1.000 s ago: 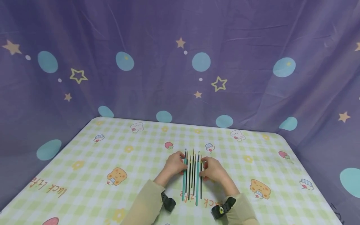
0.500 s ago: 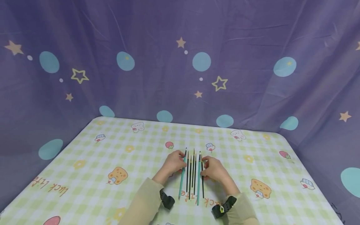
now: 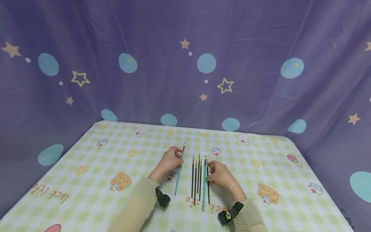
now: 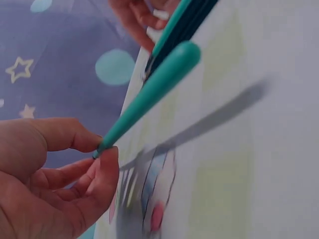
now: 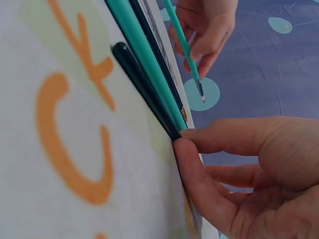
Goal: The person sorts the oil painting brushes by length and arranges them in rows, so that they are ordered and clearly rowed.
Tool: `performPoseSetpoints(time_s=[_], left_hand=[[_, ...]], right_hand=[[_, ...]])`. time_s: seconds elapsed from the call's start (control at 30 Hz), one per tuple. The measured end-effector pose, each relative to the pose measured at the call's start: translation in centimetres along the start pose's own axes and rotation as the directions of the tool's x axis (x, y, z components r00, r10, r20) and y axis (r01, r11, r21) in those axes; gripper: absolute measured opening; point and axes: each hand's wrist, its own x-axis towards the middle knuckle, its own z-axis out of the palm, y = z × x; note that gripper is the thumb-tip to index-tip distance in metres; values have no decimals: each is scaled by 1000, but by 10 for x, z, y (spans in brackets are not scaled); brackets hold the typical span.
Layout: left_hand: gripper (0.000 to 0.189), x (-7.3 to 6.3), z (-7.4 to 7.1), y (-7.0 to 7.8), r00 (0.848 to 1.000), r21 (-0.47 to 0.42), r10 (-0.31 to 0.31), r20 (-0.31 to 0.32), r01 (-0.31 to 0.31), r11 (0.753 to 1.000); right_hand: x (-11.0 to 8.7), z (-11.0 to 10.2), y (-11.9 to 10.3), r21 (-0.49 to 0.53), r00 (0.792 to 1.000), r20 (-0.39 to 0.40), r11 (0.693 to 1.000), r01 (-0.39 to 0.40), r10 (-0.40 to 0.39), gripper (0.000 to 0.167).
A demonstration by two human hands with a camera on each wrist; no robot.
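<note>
My left hand (image 3: 170, 159) pinches a teal-handled paintbrush (image 3: 178, 175) between thumb and fingertips, its bristles pointing away from me. In the left wrist view the handle (image 4: 149, 102) of this brush is raised over the cloth and casts a long shadow. To its right, several thin black paintbrushes (image 3: 192, 180) lie side by side, along with a second teal paintbrush (image 3: 204, 195). My right hand (image 3: 221, 175) pinches the rightmost black paintbrush (image 5: 144, 89) near its ferrule, thumb tip right beside the second teal brush.
A green-and-white checked tablecloth (image 3: 232, 154) with printed cartoons and lettering covers the table. Behind the table's far edge hangs a purple curtain (image 3: 162, 90) with stars and blue dots. Each wrist wears a black strap with a camera.
My left hand has drawn one teal paintbrush away from the row, to the left and slightly farther from me. The right hand has stayed almost in place at the row's right side.
</note>
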Motion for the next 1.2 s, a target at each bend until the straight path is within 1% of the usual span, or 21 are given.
performPoseSetpoints(time_s=[0.13, 0.23, 0.43, 0.67, 0.77, 0.83, 0.97, 1.2], left_hand=[[45, 9, -13, -14, 999, -69, -20, -24, 19, 997], [47, 13, -23, -23, 999, -124, -39, -30, 35, 992], [46, 24, -45, -37, 998, -157, -43, -49, 35, 987], [48, 35, -65, -50, 999, -133, -30, -27, 26, 991], [48, 39, -72, -57, 999, -114, -36, -32, 33, 993], [48, 41, -77, -60, 999, -97, -37, -40, 32, 995], [49, 45, -86, -63, 998, -59, -32, -53, 29, 998], [49, 51, -97, -65, 997, -40, -38, -62, 35, 999]], right_hand=[[0, 0, 0, 21, 1000, 8, 1000, 8, -8, 57], [0, 1, -1, 32, 1000, 16, 999, 12, -12, 57], [0, 1, 1, 19, 1000, 21, 1000, 6, -7, 58], [1, -1, 2, 18, 1000, 12, 1000, 11, -11, 58], [1, -1, 2, 22, 1000, 13, 1000, 15, -16, 58], [2, -1, 2, 27, 1000, 15, 1000, 5, -5, 58], [1, -1, 1, 34, 1000, 15, 999, 2, -3, 58], [-1, -1, 1, 55, 1000, 10, 998, 7, -7, 58]])
